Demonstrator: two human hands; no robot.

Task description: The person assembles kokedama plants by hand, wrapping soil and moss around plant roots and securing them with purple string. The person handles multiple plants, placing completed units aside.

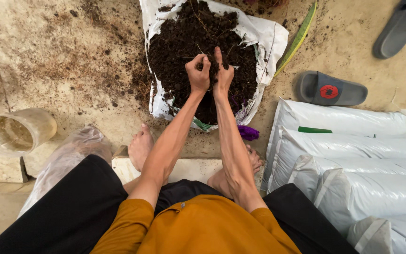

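Dark soil [184, 42] is heaped on an opened white sack [264, 35] spread on the floor, approx. centre-top of view. The left hand [197, 73] is fisted around a clump of it; the right hand [223, 73], fingers curled, is pressed into soil alongside, the 2 hands touching. Most soil looks loose already; some lumps and roots are left. A clear plastic jar [17, 130] lies on its side, well apart.

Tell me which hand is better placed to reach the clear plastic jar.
Left, probably. The left hand is on the soil nearer the clear plastic jar; the right hand would have to cross over it.
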